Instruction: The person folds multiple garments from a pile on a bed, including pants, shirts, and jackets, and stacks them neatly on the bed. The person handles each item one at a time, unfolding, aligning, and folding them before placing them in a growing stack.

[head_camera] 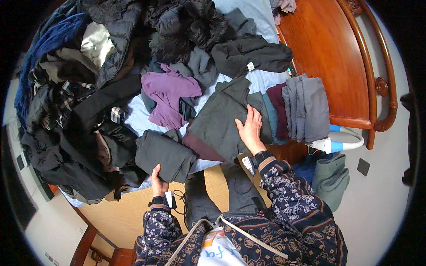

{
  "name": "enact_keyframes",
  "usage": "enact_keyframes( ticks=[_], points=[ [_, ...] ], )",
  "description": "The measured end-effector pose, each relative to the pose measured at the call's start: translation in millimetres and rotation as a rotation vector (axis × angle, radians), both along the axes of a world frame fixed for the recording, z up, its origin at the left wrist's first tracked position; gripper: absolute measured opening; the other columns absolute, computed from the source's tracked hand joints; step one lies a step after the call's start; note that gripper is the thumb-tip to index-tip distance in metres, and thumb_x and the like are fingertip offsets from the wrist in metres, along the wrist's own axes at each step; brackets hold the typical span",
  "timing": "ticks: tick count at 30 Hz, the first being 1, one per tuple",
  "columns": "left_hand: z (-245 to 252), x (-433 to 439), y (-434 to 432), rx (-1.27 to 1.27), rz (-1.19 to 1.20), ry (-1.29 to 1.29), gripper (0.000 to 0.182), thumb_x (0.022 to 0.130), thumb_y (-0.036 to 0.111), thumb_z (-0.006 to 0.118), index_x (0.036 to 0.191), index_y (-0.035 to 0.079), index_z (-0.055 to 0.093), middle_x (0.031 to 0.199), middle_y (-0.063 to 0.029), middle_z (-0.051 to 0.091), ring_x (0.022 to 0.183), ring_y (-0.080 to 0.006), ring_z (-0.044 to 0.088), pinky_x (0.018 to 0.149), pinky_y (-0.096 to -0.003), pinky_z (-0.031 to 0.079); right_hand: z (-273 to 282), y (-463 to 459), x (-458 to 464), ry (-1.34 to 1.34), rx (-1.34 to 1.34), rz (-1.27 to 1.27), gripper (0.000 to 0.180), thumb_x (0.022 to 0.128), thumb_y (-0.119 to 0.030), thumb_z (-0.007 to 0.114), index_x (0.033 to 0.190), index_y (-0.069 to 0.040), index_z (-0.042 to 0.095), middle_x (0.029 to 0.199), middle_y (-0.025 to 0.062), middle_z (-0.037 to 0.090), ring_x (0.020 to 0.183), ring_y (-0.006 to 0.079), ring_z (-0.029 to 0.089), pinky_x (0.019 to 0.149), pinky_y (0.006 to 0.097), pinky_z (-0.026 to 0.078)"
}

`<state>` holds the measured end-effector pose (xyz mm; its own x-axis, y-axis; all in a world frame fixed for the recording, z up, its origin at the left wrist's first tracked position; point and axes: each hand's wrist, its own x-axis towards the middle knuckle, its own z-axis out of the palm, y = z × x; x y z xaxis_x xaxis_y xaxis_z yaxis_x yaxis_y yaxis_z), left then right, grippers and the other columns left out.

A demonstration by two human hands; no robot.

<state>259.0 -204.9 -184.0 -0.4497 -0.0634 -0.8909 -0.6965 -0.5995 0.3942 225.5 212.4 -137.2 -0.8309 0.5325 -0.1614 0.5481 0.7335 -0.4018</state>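
My left hand (pixel 159 183) grips the near edge of a folded dark grey garment (pixel 165 156), thumb on top and the other fingers hidden beneath it. Spread over a larger dark green-grey garment (pixel 216 123), my right hand (pixel 252 130) rests with its fingers apart, holding nothing. A strip of maroon cloth (pixel 201 146) shows between these two garments. Just beyond the left one lies a crumpled purple top (pixel 171 93). To the right of my right hand, teal cloth (pixel 271 116) and burgundy cloth (pixel 278 109) lie beside a folded grey stack (pixel 308 108).
A large heap of dark clothes (pixel 83 133) covers the bed's left side, with black padded jackets (pixel 186 23) at the far end. A black garment (pixel 251 55) lies near the wooden headboard (pixel 332 63). A white-and-blue curved object (pixel 336 143) and green folded cloth (pixel 329 179) are at right.
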Motion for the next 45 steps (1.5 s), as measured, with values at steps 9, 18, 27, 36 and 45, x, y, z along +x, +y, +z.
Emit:
enact_keyframes(
  ticks=[9,18,27,36,45],
  points=[
    [155,-39,79,0.046,-0.048,0.196,0.058,0.082,0.014,0.069,0.137,0.003,0.051,0.127,-0.0110,0.060,0.114,-0.0284,0.062,0.099,-0.0443,0.052,-15,11,65,0.179,-0.364,-0.284,0.063,0.096,-0.030,0.068,0.144,0.002,0.045,0.141,0.0287,0.048,0.127,0.0423,0.051,0.108,0.0461,0.042],
    [93,-20,236,0.299,-0.247,0.178,0.036,0.089,0.010,0.071,0.122,0.002,0.062,0.116,-0.0082,0.068,0.104,-0.0226,0.064,0.094,-0.0380,0.051,-67,52,125,0.036,-1.152,-0.533,0.064,0.102,-0.039,0.059,0.151,-0.004,0.037,0.150,0.0153,0.044,0.137,0.0301,0.042,0.112,0.0447,0.038],
    [18,20,222,-0.144,-0.156,-0.048,0.039,0.086,0.019,0.083,0.103,0.010,0.050,0.095,-0.0008,0.052,0.097,-0.0159,0.056,0.093,-0.0356,0.048,-44,59,111,0.205,-0.373,-0.502,0.043,0.094,-0.025,0.071,0.127,-0.001,0.056,0.120,0.0173,0.061,0.107,0.0312,0.062,0.092,0.0414,0.051],
    [24,-23,255,0.270,-0.254,0.040,0.067,0.090,0.026,0.078,0.144,0.004,0.046,0.139,-0.0079,0.056,0.129,-0.0256,0.052,0.107,-0.0444,0.046,-46,88,87,-0.011,-0.066,-0.071,0.044,0.083,-0.018,0.078,0.120,-0.003,0.060,0.119,0.0236,0.056,0.113,0.0454,0.052,0.098,0.0527,0.043],
    [32,-45,257,0.076,-0.343,0.250,0.049,0.081,0.012,0.076,0.125,0.000,0.057,0.116,-0.0094,0.065,0.105,-0.0226,0.062,0.094,-0.0387,0.050,-101,118,78,-0.200,-0.472,-0.104,0.033,0.097,-0.022,0.059,0.123,-0.002,0.062,0.110,0.0282,0.065,0.103,0.0397,0.064,0.084,0.0460,0.052]
  ],
)
